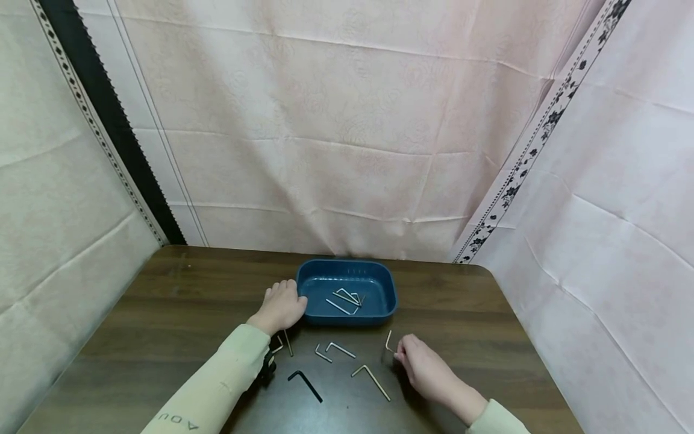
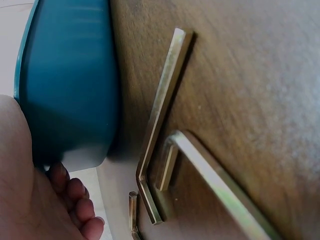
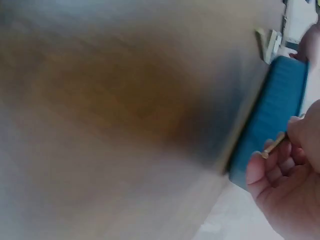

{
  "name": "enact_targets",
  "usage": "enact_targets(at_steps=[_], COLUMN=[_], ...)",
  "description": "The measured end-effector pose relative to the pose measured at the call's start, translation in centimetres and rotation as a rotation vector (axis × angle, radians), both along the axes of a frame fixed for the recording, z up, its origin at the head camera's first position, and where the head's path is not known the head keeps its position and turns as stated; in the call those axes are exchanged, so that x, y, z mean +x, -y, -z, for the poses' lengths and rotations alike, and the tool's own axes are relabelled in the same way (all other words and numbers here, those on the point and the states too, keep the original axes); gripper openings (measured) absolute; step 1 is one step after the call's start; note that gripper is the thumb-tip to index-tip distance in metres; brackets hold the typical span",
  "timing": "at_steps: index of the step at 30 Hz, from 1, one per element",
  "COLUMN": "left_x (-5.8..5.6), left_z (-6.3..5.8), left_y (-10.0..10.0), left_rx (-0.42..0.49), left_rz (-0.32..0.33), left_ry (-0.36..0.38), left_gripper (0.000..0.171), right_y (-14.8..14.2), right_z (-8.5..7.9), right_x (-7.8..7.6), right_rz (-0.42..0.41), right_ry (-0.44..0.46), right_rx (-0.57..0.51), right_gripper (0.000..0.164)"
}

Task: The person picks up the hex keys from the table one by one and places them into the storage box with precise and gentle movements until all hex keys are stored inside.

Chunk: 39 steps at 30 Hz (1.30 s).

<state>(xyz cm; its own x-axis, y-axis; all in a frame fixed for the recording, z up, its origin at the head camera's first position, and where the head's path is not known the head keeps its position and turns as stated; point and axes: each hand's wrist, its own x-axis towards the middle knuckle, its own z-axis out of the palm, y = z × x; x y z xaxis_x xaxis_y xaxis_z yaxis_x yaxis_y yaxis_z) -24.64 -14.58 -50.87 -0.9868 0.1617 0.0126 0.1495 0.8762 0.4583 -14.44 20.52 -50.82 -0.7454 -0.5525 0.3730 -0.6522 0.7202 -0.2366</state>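
At seven o'clock from the blue tray [image 1: 347,320] lies a black key [image 1: 309,383]; at four, the right hand [image 1: 425,369] pinches a golden key [image 3: 274,145]; at nine, the left hand [image 1: 279,306] grips the tray. Only its wrist view bares curled fingertips [image 2: 85,208] and the facets of keys [image 2: 216,181] on grained wood [image 2: 240,80].

hex key [image 1: 388,340], seemingly brassy, in right hand [image 1: 424,369]
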Motion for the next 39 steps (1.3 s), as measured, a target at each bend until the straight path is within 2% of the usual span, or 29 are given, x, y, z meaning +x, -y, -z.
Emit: enact_targets(at_steps=[4, 12, 20, 29, 39], left_x=[0.0, 0.1, 0.1, 0.1, 0.0], left_z=[-0.1, -0.3, -0.3, -0.1, -0.2], left_y=[0.1, 0.0, 0.0, -0.1, 0.0], left_rx=[0.013, 0.009, 0.011, 0.011, 0.010], left_rz=[0.003, 0.001, 0.000, 0.002, 0.006], left_ry=[-0.002, 0.008, 0.007, 0.009, 0.007], left_gripper=[0.035, 0.036, 0.035, 0.035, 0.037], right_y=[0.2, 0.6, 1.5, 3.9, 6.5], right_z=[-1.4, -2.9, -4.0, -5.9, -6.0], right_x=[-0.8, -2.2, -4.0, -7.1, -10.0], right_rz=[0.031, 0.068, 0.099, 0.130, 0.200], right_ry=[-0.064, -0.066, -0.027, 0.129, 0.141], right_rx=[-0.055, -0.100, -0.141, -0.120, -0.040], right_gripper=[0.021, 0.015, 0.002, 0.006, 0.007])
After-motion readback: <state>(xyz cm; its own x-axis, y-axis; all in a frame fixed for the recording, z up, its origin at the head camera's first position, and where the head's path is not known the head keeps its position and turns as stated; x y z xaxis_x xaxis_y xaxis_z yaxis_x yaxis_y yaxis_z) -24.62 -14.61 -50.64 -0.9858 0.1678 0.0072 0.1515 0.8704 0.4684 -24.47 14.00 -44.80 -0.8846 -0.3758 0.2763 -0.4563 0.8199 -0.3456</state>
